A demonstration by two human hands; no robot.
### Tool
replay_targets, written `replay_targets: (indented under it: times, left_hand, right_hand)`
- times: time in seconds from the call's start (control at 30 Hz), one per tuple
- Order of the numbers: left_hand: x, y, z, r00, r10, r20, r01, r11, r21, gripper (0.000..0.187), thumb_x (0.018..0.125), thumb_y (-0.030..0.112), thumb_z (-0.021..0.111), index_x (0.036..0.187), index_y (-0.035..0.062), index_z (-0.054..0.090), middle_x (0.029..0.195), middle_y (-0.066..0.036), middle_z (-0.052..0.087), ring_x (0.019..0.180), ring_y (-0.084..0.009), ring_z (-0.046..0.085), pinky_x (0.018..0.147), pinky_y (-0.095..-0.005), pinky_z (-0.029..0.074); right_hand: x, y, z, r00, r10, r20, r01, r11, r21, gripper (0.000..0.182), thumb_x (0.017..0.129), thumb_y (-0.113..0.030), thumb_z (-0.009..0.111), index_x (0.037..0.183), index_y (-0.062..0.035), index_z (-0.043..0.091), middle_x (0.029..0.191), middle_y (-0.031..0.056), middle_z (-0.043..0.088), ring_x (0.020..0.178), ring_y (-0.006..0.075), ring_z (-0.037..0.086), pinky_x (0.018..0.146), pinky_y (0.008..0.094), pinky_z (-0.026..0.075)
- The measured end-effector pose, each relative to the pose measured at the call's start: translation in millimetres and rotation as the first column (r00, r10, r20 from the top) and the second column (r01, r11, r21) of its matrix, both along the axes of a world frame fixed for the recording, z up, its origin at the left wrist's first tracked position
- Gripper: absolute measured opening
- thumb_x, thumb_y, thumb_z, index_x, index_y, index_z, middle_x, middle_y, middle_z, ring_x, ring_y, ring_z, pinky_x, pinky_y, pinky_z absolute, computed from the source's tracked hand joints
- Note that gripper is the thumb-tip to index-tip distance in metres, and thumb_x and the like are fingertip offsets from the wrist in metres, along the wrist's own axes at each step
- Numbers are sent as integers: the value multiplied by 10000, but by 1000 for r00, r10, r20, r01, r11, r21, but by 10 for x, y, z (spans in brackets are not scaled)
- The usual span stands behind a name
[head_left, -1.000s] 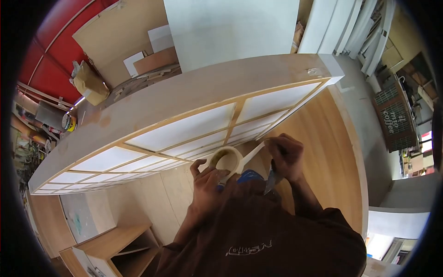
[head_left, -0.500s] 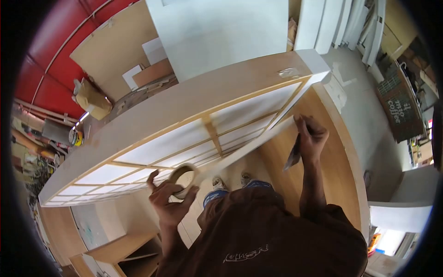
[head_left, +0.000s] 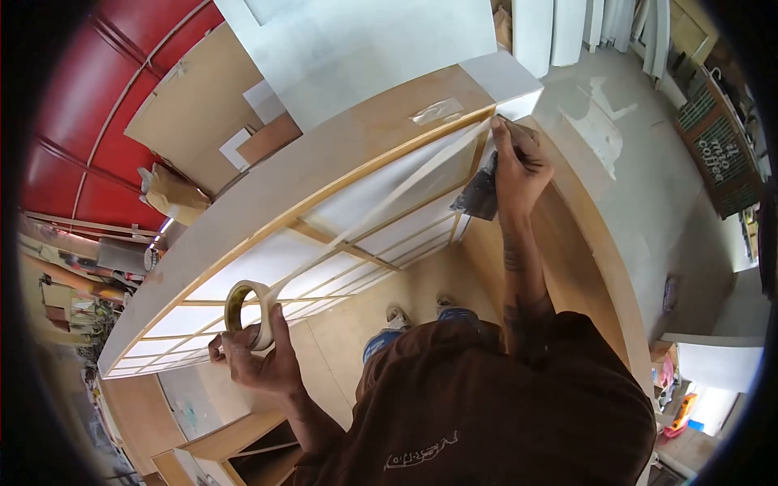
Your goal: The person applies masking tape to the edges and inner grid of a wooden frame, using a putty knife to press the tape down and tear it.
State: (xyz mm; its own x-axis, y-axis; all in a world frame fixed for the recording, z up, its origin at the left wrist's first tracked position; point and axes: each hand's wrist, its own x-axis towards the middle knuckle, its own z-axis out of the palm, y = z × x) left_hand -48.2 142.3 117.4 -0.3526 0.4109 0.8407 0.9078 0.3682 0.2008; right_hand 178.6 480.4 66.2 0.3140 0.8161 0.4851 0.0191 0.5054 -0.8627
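Observation:
My left hand [head_left: 261, 356] grips a roll of masking tape [head_left: 237, 306], its fingers and thumb around the lower rim. A long strip of tape [head_left: 381, 209] runs taut from the roll up to my right hand [head_left: 521, 166]. The right thumb and fingers pinch the strip's end near the far right corner of a wooden lattice panel [head_left: 344, 243] with white infill. That same hand also holds a dark, flat scraper blade [head_left: 476, 193], which hangs below the fingers. The strip crosses in front of the lattice, under the panel's broad top board [head_left: 324, 174].
A curved wooden side [head_left: 596, 243] stands at my right. Beyond the top board are a large pale panel [head_left: 365, 57] and a brown sheet [head_left: 190, 113]. An open wooden cabinet [head_left: 243, 449] is at lower left. A coffee sign [head_left: 720, 150] leans at far right.
My right hand has moved up and left to the panel's far corner with the tape end. My left hand has moved left and down with the roll, and the strip between them is longer.

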Motion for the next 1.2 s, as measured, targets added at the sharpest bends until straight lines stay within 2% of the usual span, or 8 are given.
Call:
replay_targets:
  times: [0.07, 0.2, 0.37, 0.5, 0.77, 1.0, 1.07, 1.2]
  left_hand:
    - [4, 34, -45, 995, -8, 99, -5, 992, 124, 367, 721, 65, 984, 814, 99, 631, 746, -8, 672, 820, -233, 559, 964, -461, 385]
    - [38, 22, -60, 995, 42, 94, -50, 995, 81, 353, 759, 51, 968, 806, 71, 619, 756, -16, 666, 924, -228, 537, 931, -417, 414]
    - [55, 12, -87, 987, 70, 147, -81, 994, 67, 361, 765, 61, 971, 808, 43, 613, 782, -52, 670, 936, -224, 533, 828, -375, 471]
    - [101, 72, -16, 986, 101, 134, -105, 994, 20, 358, 762, 51, 971, 812, 34, 617, 809, -68, 669, 935, -221, 535, 768, -350, 503]
    - [60, 54, -74, 982, 70, 177, -82, 995, 59, 338, 762, 51, 968, 840, 27, 640, 794, -65, 668, 925, -228, 543, 830, -369, 491]
    - [248, 260, -55, 985, -6, 175, -3, 999, 51, 338, 747, 53, 974, 833, 55, 647, 779, -34, 685, 927, -249, 549, 938, -418, 412]
    - [315, 365, -46, 983, -58, 172, 47, 997, 67, 344, 738, 55, 979, 832, 57, 647, 773, -36, 683, 919, -257, 556, 938, -427, 408]
    - [348, 444, 110, 994, -107, 30, 107, 994, -4, 361, 710, 56, 992, 837, 66, 653, 765, -45, 685, 904, -269, 581, 946, -448, 400]
  right_hand:
    - [9, 61, -23, 1000, 9, 10, -9, 1000, 2, 198, 947, -115, 839, 1101, 9, 826, 936, -6, 683, 759, 38, 521, 649, 218, 422]
    - [-4, 40, 12, 991, 98, -85, -102, 994, -40, 224, 954, -121, 833, 1125, 24, 816, 992, 42, 742, 775, 42, 556, 664, 228, 461]
    - [-48, -36, 184, 951, 119, -285, -160, 979, -125, 245, 948, -115, 840, 1106, 69, 804, 802, -14, 704, 638, 24, 491, 568, 198, 391]
    - [-13, 64, 83, 974, 121, -191, -145, 982, -121, 239, 947, -113, 841, 1112, 55, 803, 728, -55, 646, 586, 6, 432, 537, 192, 343]
    - [-64, 194, -75, 979, 69, -191, -65, 997, 29, 177, 982, -130, 803, 1066, 26, 793, 841, -19, 637, 633, 8, 455, 541, 215, 361]
    - [77, 88, 236, 967, -33, -251, 17, 998, -68, 94, 1007, -86, 734, 996, 7, 738, 887, 51, 686, 683, 80, 567, 572, 255, 453]
    - [165, 93, 318, 951, -276, 141, 280, 960, -5, 88, 981, -88, 739, 936, -12, 735, 878, 89, 712, 661, 165, 627, 591, 323, 496]
    - [469, 265, 474, 875, -341, 343, 340, 938, 63, 119, 944, -145, 772, 969, -28, 780, 896, 113, 756, 695, 232, 690, 663, 378, 540]
